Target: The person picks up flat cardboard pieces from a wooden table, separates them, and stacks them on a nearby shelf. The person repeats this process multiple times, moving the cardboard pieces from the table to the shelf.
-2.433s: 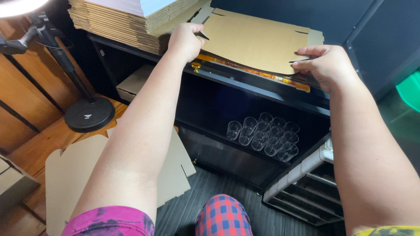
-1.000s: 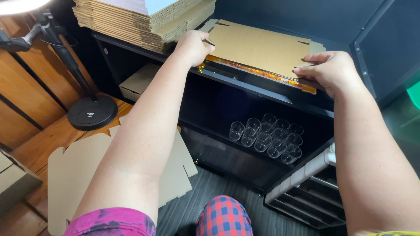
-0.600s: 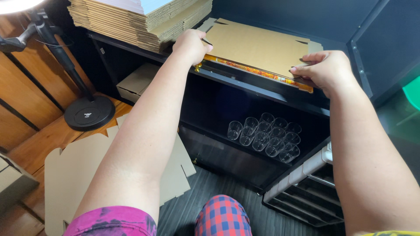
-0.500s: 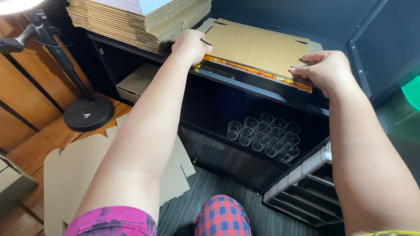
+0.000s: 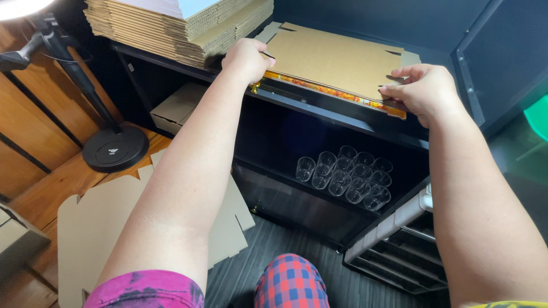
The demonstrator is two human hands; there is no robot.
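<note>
A flat brown cardboard box blank (image 5: 334,60) lies on top of a black shelf unit (image 5: 319,114), over a thin orange-edged board (image 5: 331,91). My left hand (image 5: 246,59) grips the blank's near left corner, fingers curled on its edge. At the near right corner my right hand (image 5: 422,91) pinches the edge between thumb and fingers. Both arms reach forward across the shelf front.
A tall stack of flat cardboard sheets (image 5: 182,25) sits left of the blank. Several clear plastic cups (image 5: 345,179) stand on a lower shelf. A lamp stand with round black base (image 5: 114,149) and loose cardboard blanks (image 5: 97,228) are on the floor. A wire rack (image 5: 399,239) is lower right.
The view shifted slightly. Both hands stay on the blank's near corners; the right hand has drawn a little nearer along the right edge.
</note>
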